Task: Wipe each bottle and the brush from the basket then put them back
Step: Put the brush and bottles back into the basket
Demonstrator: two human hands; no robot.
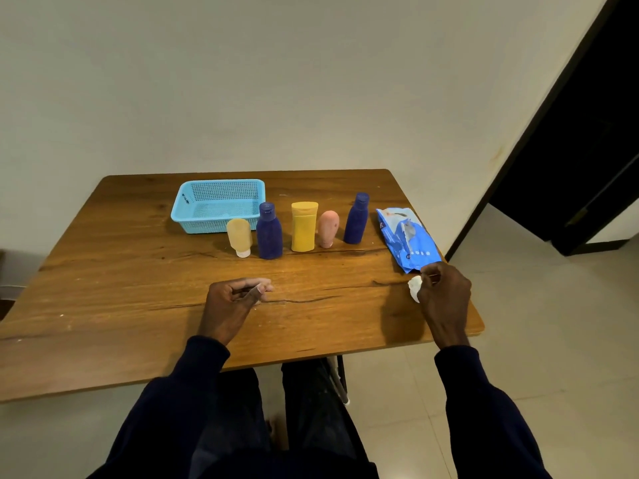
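Head view. My left hand (230, 302) rested on the table (103, 271), fingers curled, with thumb and forefinger pinching a thin pale item (252, 292); I could not tell what it was. My right hand (446, 299) sat near the table's right edge, fingers closed round a crumpled white wipe (415, 286). The blue wipes pack (406, 238) lay just beyond the right hand, its near end close to my knuckles.

Five bottles stood upright in a row beyond both hands, apart from one another. From the left-hand side: pale yellow bottle (239, 236), cap down; left blue bottle (269, 231); yellow bottle (304, 226); pink bottle (328, 229), cap down; right blue bottle (357, 219). The light blue basket (218, 205) sat behind the row, beyond my left hand, just behind the pale yellow bottle and the left blue bottle.
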